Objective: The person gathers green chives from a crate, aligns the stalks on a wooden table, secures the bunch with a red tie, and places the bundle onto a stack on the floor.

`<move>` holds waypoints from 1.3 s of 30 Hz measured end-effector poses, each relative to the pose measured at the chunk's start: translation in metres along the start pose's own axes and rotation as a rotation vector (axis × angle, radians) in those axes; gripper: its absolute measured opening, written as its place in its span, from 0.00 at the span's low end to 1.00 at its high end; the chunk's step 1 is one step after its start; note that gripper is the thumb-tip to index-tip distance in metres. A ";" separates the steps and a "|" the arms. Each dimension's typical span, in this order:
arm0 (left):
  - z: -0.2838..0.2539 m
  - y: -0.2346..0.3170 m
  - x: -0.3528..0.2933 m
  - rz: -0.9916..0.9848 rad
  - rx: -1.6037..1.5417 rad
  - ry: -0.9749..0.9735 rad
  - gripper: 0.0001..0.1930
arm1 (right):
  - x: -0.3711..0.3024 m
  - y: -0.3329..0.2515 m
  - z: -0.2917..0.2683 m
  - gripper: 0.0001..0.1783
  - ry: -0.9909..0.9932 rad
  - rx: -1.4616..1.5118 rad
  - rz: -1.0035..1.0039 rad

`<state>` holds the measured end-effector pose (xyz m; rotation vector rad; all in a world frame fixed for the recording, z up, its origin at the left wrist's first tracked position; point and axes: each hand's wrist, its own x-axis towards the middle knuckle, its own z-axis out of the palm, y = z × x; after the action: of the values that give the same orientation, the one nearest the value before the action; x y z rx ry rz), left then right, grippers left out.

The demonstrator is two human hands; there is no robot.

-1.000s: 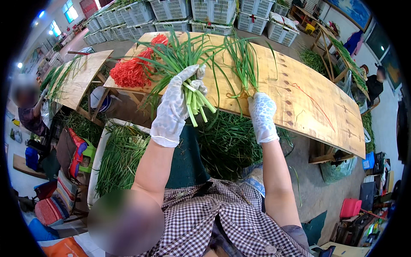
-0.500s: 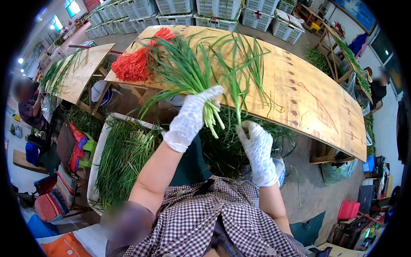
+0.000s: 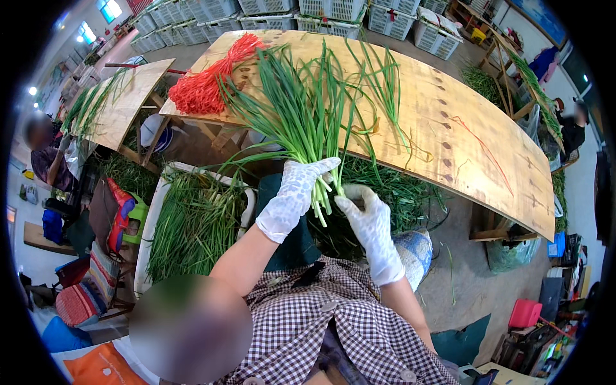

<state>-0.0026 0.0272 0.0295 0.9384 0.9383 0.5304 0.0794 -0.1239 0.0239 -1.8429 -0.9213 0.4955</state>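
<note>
My gloved left hand (image 3: 290,194) is closed round a bunch of garlic chives (image 3: 292,119), pale stem ends down, long green leaves fanned over the table's near edge. My gloved right hand (image 3: 372,228) pinches the lower end of a few chive stalks (image 3: 339,174), held against the bunch's right side. Beyond them, a few loose chives (image 3: 387,90) lie on the wooden table (image 3: 475,141). At the table's left end is a heap of red ties (image 3: 205,86). Left of my legs stands a white tub (image 3: 146,237) filled with more chives (image 3: 192,224).
More greens (image 3: 404,199) lie below the table's near edge. A blue-and-white sack (image 3: 414,253) stands by my right forearm. Stacked white crates (image 3: 327,29) line the back. People sit at the left and right edges; another wooden table (image 3: 122,109) stands left.
My right hand has brought its stalks left and up against the bunch. My left hand has shifted slightly right and down with the bunch, which now stands more upright.
</note>
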 end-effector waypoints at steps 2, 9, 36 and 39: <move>0.013 -0.005 -0.006 0.126 -0.113 0.028 0.13 | 0.018 0.012 0.012 0.22 -0.037 0.404 0.125; 0.012 -0.003 -0.012 0.148 -0.022 -0.038 0.11 | 0.006 0.011 0.008 0.16 0.005 0.852 0.341; -0.007 -0.010 -0.010 0.045 0.005 -0.013 0.13 | 0.007 -0.005 0.003 0.13 0.017 0.493 0.355; -0.007 -0.017 -0.011 0.078 0.000 -0.047 0.14 | 0.003 0.000 0.008 0.11 0.079 0.477 0.304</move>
<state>-0.0143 0.0137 0.0178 0.9864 0.8616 0.5722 0.0759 -0.1163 0.0205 -1.5499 -0.4186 0.7524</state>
